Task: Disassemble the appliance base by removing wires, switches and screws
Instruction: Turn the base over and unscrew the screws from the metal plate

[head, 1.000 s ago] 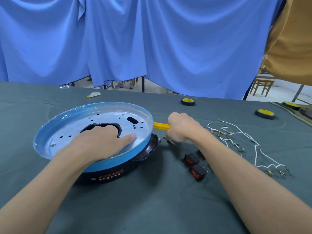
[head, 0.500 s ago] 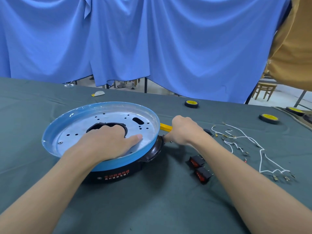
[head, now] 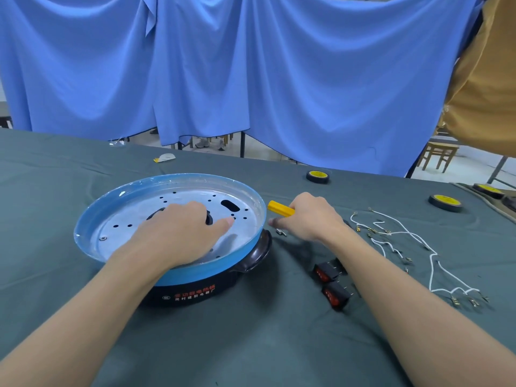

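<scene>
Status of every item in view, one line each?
appliance base: on the cloth, metal plate facing up, one screw seated in it.
left hand: rests on the plate, fingertips hidden.
right hand: grips the yellow screwdriver beside the base's rim.
switches: two, out of the base, loose on the cloth.
white wires: detached, loose on the cloth.
tape rolls: lying flat, untouched.

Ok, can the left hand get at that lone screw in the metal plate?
Probably yes: the screw sits uncovered left of the left hand, nothing between them. But that hand holds no tool; the right hand grips the yellow screwdriver.
</scene>
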The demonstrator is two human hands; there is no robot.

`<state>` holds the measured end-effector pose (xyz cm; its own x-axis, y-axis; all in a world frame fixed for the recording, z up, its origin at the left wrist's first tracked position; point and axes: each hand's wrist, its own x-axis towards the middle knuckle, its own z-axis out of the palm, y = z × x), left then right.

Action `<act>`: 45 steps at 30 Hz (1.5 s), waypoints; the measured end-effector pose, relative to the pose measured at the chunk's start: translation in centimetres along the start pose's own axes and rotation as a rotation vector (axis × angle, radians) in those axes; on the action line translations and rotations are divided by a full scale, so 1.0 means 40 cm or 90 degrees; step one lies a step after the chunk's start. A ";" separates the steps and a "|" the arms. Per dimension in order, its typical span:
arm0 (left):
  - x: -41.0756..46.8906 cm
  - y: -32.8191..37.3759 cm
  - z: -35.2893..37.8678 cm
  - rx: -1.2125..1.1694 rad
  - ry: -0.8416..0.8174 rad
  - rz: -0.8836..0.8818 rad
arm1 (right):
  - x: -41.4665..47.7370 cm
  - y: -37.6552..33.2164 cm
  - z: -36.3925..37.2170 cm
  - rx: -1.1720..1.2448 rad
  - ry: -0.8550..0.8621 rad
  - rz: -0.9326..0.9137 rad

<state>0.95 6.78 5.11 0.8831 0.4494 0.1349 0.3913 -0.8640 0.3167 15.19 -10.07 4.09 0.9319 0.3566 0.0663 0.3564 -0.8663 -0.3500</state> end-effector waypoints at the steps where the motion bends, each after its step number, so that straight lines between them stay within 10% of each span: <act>1: -0.001 0.004 -0.001 -0.019 0.030 0.000 | -0.001 -0.004 -0.010 0.015 0.003 0.003; 8: -0.049 0.030 -0.049 -0.159 0.354 0.270 | -0.037 -0.043 -0.055 0.107 -0.030 -0.067; 18: -0.082 -0.141 -0.150 -0.031 -0.303 0.208 | -0.097 -0.080 -0.145 0.272 -0.007 -0.129; 32: -0.062 0.026 -0.028 0.180 -0.155 0.150 | -0.126 -0.100 -0.150 0.278 -0.028 -0.165; 38: -0.026 -0.024 -0.123 0.094 -0.373 0.197 | -0.129 -0.097 -0.162 0.330 -0.001 -0.181; 45: -0.026 0.000 -0.057 0.078 -0.177 0.163 | -0.136 -0.102 -0.163 0.368 0.037 -0.216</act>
<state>-0.55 6.85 7.11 0.9861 0.1514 -0.0692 0.1620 -0.9684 0.1899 9.11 -10.76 11.27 0.7830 0.5417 0.3056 0.5514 -0.3772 -0.7441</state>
